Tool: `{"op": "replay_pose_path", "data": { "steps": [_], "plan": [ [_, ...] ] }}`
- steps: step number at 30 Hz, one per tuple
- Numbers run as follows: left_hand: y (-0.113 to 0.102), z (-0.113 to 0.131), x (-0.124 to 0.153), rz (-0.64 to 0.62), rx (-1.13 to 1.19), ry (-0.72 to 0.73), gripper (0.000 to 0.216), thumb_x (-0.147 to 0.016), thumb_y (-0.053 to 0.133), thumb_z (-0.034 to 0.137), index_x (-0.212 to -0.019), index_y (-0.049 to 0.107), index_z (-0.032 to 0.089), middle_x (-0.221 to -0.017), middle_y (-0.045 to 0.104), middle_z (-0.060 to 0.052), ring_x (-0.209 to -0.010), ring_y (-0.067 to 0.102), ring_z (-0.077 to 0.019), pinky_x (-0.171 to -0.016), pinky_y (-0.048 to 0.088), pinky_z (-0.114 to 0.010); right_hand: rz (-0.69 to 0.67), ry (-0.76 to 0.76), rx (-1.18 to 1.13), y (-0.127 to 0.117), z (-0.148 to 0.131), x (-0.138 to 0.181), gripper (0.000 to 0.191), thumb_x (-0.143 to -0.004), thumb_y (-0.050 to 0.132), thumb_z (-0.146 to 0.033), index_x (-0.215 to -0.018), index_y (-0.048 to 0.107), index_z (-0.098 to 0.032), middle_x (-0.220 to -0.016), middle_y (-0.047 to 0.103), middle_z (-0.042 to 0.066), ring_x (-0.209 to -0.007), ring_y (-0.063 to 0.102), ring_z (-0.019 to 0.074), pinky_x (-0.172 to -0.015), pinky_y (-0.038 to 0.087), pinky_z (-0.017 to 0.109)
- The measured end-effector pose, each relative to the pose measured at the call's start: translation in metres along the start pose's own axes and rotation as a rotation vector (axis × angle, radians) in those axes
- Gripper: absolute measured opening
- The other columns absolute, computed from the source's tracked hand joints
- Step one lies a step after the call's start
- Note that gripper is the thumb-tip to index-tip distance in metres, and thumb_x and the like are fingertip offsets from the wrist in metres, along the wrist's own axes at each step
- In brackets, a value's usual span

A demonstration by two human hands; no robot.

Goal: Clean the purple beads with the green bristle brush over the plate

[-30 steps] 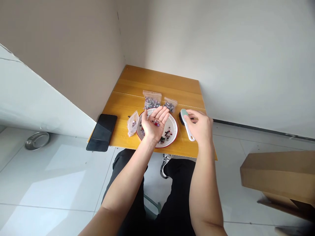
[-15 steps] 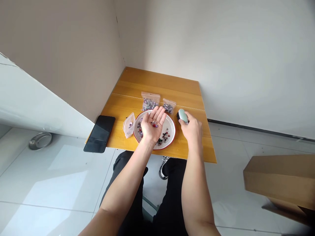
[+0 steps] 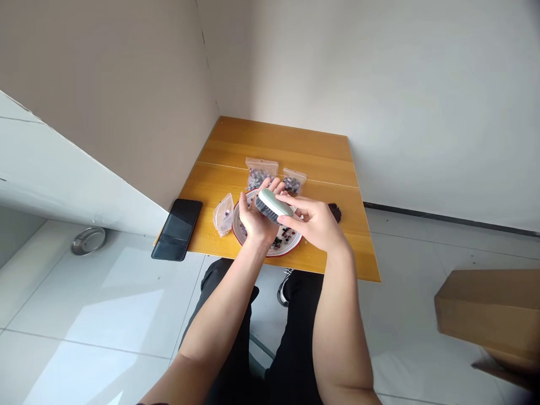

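My left hand (image 3: 254,216) is held palm up over a white plate (image 3: 295,242) with a red rim that holds several small coloured beads. My right hand (image 3: 314,222) grips a pale green brush (image 3: 273,203) with dark bristles and holds it bristles down on the left palm. The brush hides whatever lies in the palm. Both hands hover above the small wooden table (image 3: 278,152).
Two clear bags of beads (image 3: 261,171) (image 3: 293,180) lie behind the plate, a third bag (image 3: 222,214) to its left. A black phone (image 3: 177,228) overhangs the table's left edge. A small dark clump (image 3: 335,211) sits right of the plate. A cardboard box (image 3: 489,309) stands at right, a metal dish (image 3: 88,241) on the floor.
My right hand picked the brush up from the table at the right of the plate and brought it left onto my open left palm. A dark clump now shows where the brush lay.
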State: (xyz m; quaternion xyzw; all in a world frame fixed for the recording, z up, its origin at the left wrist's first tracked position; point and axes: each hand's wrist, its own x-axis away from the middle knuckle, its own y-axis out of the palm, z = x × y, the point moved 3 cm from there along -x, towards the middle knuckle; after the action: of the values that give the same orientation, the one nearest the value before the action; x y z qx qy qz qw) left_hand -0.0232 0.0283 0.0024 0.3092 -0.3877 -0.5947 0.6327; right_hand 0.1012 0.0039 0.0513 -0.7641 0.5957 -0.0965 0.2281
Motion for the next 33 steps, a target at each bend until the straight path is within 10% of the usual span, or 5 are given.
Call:
{"op": "replay_pose_path", "data": {
  "steps": [4,33],
  "plan": [
    [0.001,0.004,0.003,0.044,0.021,0.046,0.077,-0.095,0.020,0.071,-0.127,0.064,0.017,-0.145,0.061,-0.014,-0.140,0.054,-0.0263,-0.116,0.045,-0.040,-0.015,-0.046,0.015,0.004,-0.001,0.000,0.045,-0.085,0.074,-0.031,-0.130,0.070,-0.034,-0.146,0.061,0.002,-0.134,0.058,0.0289,-0.098,0.058,0.041],
    [0.000,-0.006,0.003,0.130,0.228,-0.059,0.083,-0.094,0.020,0.074,-0.114,0.069,0.010,-0.125,0.071,-0.020,-0.140,0.054,-0.0343,-0.118,0.043,-0.046,-0.080,-0.020,0.020,-0.003,0.008,-0.004,0.045,-0.080,0.080,-0.025,-0.123,0.074,-0.035,-0.130,0.072,-0.001,-0.130,0.062,0.0276,-0.110,0.052,0.045]
  ]
}}
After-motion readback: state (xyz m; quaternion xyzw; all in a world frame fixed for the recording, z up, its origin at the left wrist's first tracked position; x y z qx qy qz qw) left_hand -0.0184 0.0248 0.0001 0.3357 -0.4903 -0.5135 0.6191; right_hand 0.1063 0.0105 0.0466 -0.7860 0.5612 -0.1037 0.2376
